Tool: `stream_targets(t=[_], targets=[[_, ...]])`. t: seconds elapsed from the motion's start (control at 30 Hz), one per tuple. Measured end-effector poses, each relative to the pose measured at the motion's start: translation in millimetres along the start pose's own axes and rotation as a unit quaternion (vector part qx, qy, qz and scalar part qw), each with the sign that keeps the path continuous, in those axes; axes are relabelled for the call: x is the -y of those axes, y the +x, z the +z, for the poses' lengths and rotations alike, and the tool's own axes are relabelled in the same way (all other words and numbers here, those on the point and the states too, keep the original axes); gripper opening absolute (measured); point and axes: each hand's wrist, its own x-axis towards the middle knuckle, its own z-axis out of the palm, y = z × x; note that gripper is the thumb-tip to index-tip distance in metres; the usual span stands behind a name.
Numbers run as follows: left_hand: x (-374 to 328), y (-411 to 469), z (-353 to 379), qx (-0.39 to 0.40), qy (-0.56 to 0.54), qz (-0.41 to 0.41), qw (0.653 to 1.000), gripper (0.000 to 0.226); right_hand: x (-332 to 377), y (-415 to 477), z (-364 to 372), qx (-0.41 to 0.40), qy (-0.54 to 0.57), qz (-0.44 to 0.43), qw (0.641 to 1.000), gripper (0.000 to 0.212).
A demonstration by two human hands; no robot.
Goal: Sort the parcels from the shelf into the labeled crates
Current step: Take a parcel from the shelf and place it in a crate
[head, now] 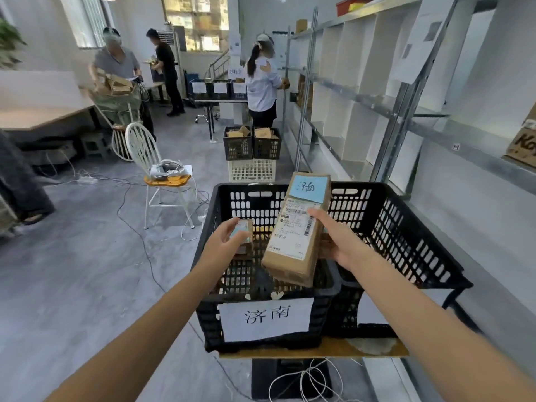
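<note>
Parcels poised over the 济南 crate [210, 323], either liable to drop badly.
Right grip [342, 242] holds the long parcel [295, 236] tilted above the crate by one side only, so it could swing loose; left grip [229, 242] curls round the small parcel [242, 233] just inside the crate's left wall, where a slip might send it out onto the floor [101, 271].

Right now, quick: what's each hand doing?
Left hand: holding a small parcel.
Right hand: holding a long brown parcel over the black crate.
</note>
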Motion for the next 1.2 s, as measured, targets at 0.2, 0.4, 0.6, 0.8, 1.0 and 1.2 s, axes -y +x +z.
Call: stream_targets(t=[0.2, 0.4, 0.6, 0.8, 1.0, 1.2], targets=[[-3.4, 46.4, 8.3, -0.026, 0.058, -0.014, 0.998, 0.054, 11.4, 54.0, 4.8, 0.042, -0.033, 0.027, 0.998, 0.054], [-3.4, 85.7, 29.9, -0.037, 0.093, -0.032, 0.994, 0.058, 1.5, 104.1, 5.0, 0.052, -0.031, 0.067, 0.996, 0.064], [6.3, 114.0, 58.6, -0.027, 0.129, -0.074, 0.989, 0.059, -5.5, 147.9, -3.8, 0.075, -0.053, 0.099, 0.991, 0.056], [27.6, 124.4, 58.0, -0.057, 0.137, -0.102, 0.984, 0.058, -13.3, 175.0, 0.1, 0.090, -0.074, 0.102, 0.988, 0.052], [45.7, 146.4, 51.1, -0.053, 0.111, -0.126, 0.984, 0.056, -21.1, 200.3, 13.4, 0.102, -0.107, 0.120, 0.982, 0.050], [78.4, 188.0, 30.9, -0.040, 0.092, -0.132, 0.986, 0.090, -25.7, 225.3, 42.2, 0.090, -0.137, 0.136, 0.977, 0.047]])
